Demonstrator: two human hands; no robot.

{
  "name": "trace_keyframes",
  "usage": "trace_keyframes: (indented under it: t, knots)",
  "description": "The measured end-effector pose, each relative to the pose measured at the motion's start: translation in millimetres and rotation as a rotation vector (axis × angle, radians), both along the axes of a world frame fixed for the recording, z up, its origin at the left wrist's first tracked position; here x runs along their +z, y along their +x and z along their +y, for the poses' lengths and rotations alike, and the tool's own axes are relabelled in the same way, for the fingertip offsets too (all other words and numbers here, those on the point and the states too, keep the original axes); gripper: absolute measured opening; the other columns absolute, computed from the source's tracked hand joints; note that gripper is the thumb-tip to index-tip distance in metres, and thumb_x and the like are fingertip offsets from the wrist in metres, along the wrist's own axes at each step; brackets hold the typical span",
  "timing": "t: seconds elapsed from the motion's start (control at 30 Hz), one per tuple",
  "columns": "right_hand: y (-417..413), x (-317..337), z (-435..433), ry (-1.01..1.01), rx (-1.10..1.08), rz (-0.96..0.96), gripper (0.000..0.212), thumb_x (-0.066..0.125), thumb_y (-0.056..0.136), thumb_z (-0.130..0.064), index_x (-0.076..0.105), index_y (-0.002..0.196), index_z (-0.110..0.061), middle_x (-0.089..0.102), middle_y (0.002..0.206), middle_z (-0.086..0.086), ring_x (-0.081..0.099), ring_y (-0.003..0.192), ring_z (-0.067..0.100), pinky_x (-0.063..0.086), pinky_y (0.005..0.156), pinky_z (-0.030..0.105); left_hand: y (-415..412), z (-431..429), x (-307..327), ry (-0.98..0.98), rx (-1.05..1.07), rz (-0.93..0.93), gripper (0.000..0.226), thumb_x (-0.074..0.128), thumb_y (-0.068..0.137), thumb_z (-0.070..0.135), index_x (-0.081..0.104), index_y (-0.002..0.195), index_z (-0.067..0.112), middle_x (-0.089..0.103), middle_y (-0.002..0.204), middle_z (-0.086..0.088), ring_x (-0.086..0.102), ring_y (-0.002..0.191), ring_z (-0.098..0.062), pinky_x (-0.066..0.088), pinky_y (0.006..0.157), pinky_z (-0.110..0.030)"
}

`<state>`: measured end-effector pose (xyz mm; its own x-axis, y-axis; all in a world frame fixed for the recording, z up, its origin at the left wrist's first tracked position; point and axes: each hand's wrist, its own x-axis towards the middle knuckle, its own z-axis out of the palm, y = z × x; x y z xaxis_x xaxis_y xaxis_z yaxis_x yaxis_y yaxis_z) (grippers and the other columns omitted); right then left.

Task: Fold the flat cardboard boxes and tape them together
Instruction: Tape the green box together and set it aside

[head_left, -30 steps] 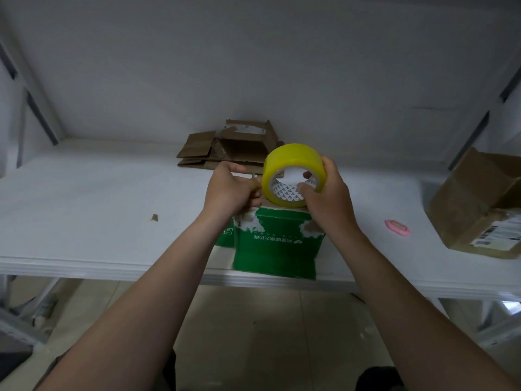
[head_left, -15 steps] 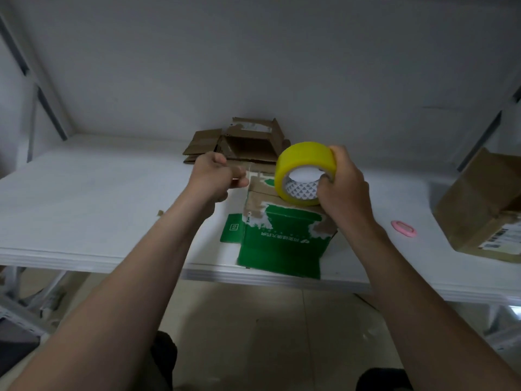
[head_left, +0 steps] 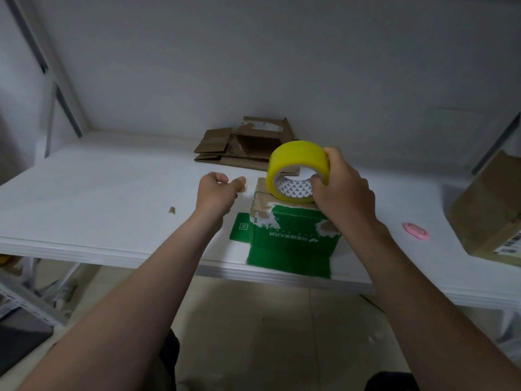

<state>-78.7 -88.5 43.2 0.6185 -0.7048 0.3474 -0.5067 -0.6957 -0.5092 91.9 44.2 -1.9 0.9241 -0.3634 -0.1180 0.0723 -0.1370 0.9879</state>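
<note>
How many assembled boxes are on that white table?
2: the green box at the front edge under the tape roll, and a brown box at far right. The pile at the back looks flattened.

- We think this is a packing room or storeroom, not a home.
- We see a long white shelf board (head_left: 93, 193) on a plain metal frame (head_left: 60, 88), with a bare white wall (head_left: 253, 57) behind it.
- We see squashed brown cardboard (head_left: 239, 145) piled at the back.
- We see a green box (head_left: 293, 238) with torn patches near the front edge, and a roll of yellow packing tape (head_left: 296, 162) on it.
- We see a brown parcel (head_left: 490, 213) with a printed label (the kind that goes in the post) on the right.
- We see a hard pale floor (head_left: 267, 334) below.
</note>
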Motion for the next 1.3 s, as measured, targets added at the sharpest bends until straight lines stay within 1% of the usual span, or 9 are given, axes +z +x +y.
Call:
trace_keyframes:
  t: [0.1, 0.27, 0.37, 0.6, 0.83, 0.97, 1.03, 1.17, 1.3]
  knots:
    - [3, 2, 4, -0.035, -0.002, 0.038, 0.041, 0.048, 0.102, -0.026, 0.038, 0.141, -0.03, 0.059, 0.127, 0.006, 0.054, 0.102, 0.034, 0.032, 0.078, 0.038, 0, 0, -12, -0.013, 0.003, 0.047, 0.033, 0.073, 0.092, 0.024, 0.04, 0.087, 0.02, 0.071, 0.093, -0.01, 0.052, 0.081, -0.021, 0.035, 0.055, -0.029]
    - [5, 2, 3, -0.04, -0.01, 0.067, 0.041, 0.045, 0.103, -0.025, 0.035, 0.143, -0.028, 0.059, 0.128, 0.008, 0.055, 0.106, 0.035, 0.032, 0.078, 0.039, -4, -2, -21, -0.035, 0.027, 0.024, 0.037, 0.073, 0.092, 0.023, 0.037, 0.082, 0.02, 0.071, 0.077, -0.002, 0.055, 0.067, -0.011, 0.038, 0.077, -0.034]
    - [7, 2, 3, -0.048, -0.011, 0.069, 0.042, 0.045, 0.103, -0.025, 0.035, 0.144, -0.028, 0.059, 0.129, 0.008, 0.056, 0.108, 0.037, 0.033, 0.079, 0.039, -8, -7, -30, -0.047, 0.075, -0.001, 0.036, 0.074, 0.09, 0.025, 0.038, 0.083, 0.02, 0.071, 0.078, -0.001, 0.066, 0.08, -0.018, 0.042, 0.078, -0.035]
    - [6, -2, 2, -0.059, -0.01, 0.047, 0.042, 0.044, 0.102, -0.025, 0.035, 0.144, -0.028, 0.059, 0.127, 0.008, 0.055, 0.103, 0.034, 0.033, 0.078, 0.04, -29, -15, -48, 0.046, 0.062, -0.193, 0.032, 0.063, 0.098, 0.031, 0.038, 0.086, 0.015, 0.042, 0.072, 0.002, 0.038, 0.063, -0.016, 0.033, 0.059, -0.033]
    - [8, -6, 0, -0.065, -0.007, 0.023, 0.045, 0.048, 0.101, -0.025, 0.035, 0.144, -0.029, 0.06, 0.125, 0.007, 0.057, 0.104, 0.036, 0.035, 0.076, 0.039, -18, -14, -44, 0.152, -0.181, -0.202, 0.021, 0.047, 0.106, 0.033, 0.036, 0.116, 0.017, 0.062, 0.091, -0.006, 0.061, 0.078, -0.024, 0.047, 0.071, -0.037]
    - [6, -7, -2, -0.039, -0.005, 0.013, 0.044, 0.049, 0.1, -0.026, 0.036, 0.141, -0.029, 0.06, 0.123, 0.007, 0.057, 0.103, 0.037, 0.037, 0.076, 0.04, -12, -11, -51, 0.316, -0.201, -0.006, 0.038, 0.052, 0.098, 0.055, 0.039, 0.116, 0.023, 0.051, 0.128, -0.018, 0.057, 0.107, -0.036, 0.047, 0.096, -0.045]
    - [6, -8, -2, -0.037, 0.002, 0.007, 0.043, 0.049, 0.099, -0.026, 0.037, 0.141, -0.028, 0.06, 0.122, 0.007, 0.057, 0.102, 0.036, 0.038, 0.076, 0.041, -7, -9, -49, 0.317, -0.224, -0.085, 0.037, 0.06, 0.096, 0.047, 0.039, 0.115, 0.023, 0.057, 0.124, -0.024, 0.061, 0.106, -0.038, 0.051, 0.092, -0.047]
    - [6, -11, -5, 0.01, 0.027, -0.042, 0.039, 0.051, 0.098, -0.029, 0.041, 0.135, -0.029, 0.057, 0.124, 0.003, 0.055, 0.096, 0.03, 0.039, 0.075, 0.039, 0, -4, -44, 0.394, -0.258, -0.254, 0.03, 0.068, 0.094, 0.028, 0.048, 0.114, 0.02, 0.062, 0.105, -0.008, 0.064, 0.094, -0.026, 0.05, 0.076, -0.037]
    - [5, -12, -9, 0.059, 0.009, -0.041, 0.029, 0.055, 0.096, -0.037, 0.049, 0.123, -0.026, 0.058, 0.117, 0.001, 0.054, 0.093, 0.028, 0.036, 0.074, 0.036, -2, -1, -23, 0.078, -0.151, -0.275, 0.023, 0.055, 0.098, 0.011, 0.051, 0.12, 0.019, 0.064, 0.114, 0.0, 0.061, 0.098, -0.02, 0.045, 0.073, -0.028]
